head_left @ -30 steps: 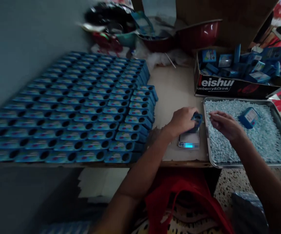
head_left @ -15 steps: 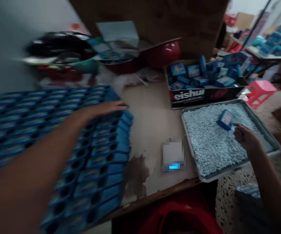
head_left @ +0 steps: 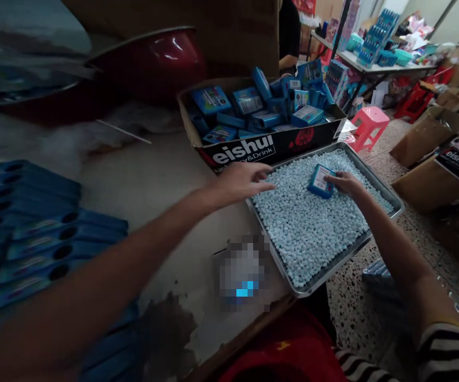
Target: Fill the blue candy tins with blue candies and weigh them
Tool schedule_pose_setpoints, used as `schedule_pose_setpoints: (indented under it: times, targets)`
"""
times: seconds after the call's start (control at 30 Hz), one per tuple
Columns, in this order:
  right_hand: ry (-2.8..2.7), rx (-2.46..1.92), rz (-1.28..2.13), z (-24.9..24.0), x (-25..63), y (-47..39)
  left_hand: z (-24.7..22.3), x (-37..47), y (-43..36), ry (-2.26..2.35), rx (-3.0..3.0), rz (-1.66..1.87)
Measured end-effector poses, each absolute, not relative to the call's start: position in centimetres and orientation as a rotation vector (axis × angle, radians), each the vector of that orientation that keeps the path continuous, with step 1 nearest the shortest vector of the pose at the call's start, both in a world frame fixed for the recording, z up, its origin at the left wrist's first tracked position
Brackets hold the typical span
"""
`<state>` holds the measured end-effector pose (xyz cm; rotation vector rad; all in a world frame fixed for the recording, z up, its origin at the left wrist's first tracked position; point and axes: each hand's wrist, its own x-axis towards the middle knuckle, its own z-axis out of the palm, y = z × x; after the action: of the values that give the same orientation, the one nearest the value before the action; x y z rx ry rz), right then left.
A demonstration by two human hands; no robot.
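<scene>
My right hand grips a small blue box, thumb over its white printed label, fingers partly hidden. The box rests on or just above a bed of small pale-blue pellets. These fill a shallow metal tray that reaches past the table's edge. My left hand is open over the tray's left rim, its fingers apart and nothing in them. Beyond both hands, a cardboard carton with dark printing holds several more blue boxes.
Rows of blue boxes with dark round openings cover the table's left side. A pixelated pale device lies near the front edge. Red bowls stand behind. A pink stool, cartons and a person's arm are farther off.
My left hand has moved right, from the rows of blue boxes to the tray's rim. My right hand has closed on the blue box over the pellets. The view has turned right.
</scene>
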<state>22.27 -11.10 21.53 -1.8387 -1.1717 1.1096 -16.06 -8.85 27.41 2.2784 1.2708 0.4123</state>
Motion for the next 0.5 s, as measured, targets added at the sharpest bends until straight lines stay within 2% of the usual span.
schedule_pose_setpoints:
  times: [0.1, 0.17, 0.27, 0.33, 0.5]
  targets:
    - [-1.134, -1.611, 1.163, 22.3, 20.3, -12.0, 26.3, -5.0, -8.5, 1.269, 2.201, 0.592]
    - [-1.188, -1.446, 1.141, 23.2, 19.2, -13.4, 25.6, -1.9, -9.2, 1.111, 2.182, 0.599]
    - [-1.36, -1.26, 1.135, 24.2, 18.4, -15.1, 24.9, -3.3, -10.8, 0.883, 2.053, 0.677]
    - [-1.447, -1.209, 1.107, 24.5, 18.7, -15.0, 24.6, -6.5, -11.5, 0.912, 1.853, 0.852]
    - [-1.651, -1.371, 0.7, 22.9, 19.3, -10.8, 22.6, -12.3, -11.4, 1.084, 1.175, 1.284]
